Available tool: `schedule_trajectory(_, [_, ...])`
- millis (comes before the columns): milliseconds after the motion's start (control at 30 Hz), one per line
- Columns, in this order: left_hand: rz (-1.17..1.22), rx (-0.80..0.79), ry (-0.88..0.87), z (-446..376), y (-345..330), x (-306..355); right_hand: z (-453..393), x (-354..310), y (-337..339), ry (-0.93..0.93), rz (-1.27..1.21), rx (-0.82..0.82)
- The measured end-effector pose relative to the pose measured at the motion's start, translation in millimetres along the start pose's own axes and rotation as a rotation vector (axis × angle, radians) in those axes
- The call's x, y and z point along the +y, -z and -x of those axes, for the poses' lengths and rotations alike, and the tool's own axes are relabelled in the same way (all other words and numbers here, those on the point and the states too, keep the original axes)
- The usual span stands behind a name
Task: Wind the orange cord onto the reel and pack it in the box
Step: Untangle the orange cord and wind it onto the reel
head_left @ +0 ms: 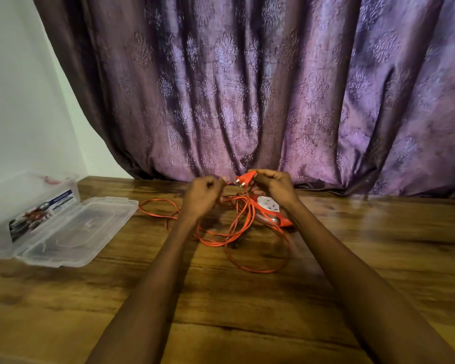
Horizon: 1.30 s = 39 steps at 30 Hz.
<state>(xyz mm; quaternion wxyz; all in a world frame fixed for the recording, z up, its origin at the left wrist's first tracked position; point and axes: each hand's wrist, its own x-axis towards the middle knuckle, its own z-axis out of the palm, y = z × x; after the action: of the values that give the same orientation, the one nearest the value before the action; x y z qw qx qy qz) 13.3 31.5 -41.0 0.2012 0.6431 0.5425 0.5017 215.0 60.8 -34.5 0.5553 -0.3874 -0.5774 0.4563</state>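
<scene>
An orange cord (237, 232) lies in loose tangled loops on the wooden table (247, 298). Its orange reel (272, 210), with a white socket face, rests on the table behind the loops, under my right wrist. My right hand (273, 183) is shut on the orange plug (244, 179), whose two metal pins point left. My left hand (204, 197) is closed on the cord just left of the plug. The clear plastic box (16, 203) stands at the far left, with a printed label on its side.
The box's clear lid (74, 232) lies flat on the table right beside the box. A purple patterned curtain (247, 88) hangs along the table's far edge. A white wall is at the left.
</scene>
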Motion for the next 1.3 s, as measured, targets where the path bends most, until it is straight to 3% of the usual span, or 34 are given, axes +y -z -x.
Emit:
schedule_trajectory(67, [-0.043,0.178,-0.219,1,2,-2,-4,-1,-2,-0.023,-0.034,0.019])
schedule_trajectory(133, [0.0,0.062,-0.293,2,1,-3,-7,-3,-5,-0.041,-0.039,0.036])
schedule_trajectory(300, [-0.039,-0.184,-0.245,0,10,-12,-15,-6,-10,-0.08,-0.014,0.076])
schedule_trajectory(467, [-0.004,-0.389,0.024,-4,48,-26,-16,-4,-16,-0.131,0.056,0.01])
schedule_trajectory(600, [-0.106,-0.501,0.173,-2,68,-44,-16,2,-26,-0.189,0.135,-0.081])
schedule_trajectory(833, [-0.308,-0.755,0.129,-2,58,-39,-27,1,-38,-0.154,0.194,-0.023])
schedule_trajectory(1000, [-0.335,-0.757,0.167,-3,52,-37,-27,9,-32,-0.079,0.289,-0.041])
schedule_trajectory(1200, [-0.262,-0.614,0.184,-3,45,-35,-21,20,-3,-0.016,0.452,-0.044])
schedule_trajectory(1300, [-0.269,-0.465,0.085,-9,40,-38,-19,18,8,0.085,0.672,-0.106])
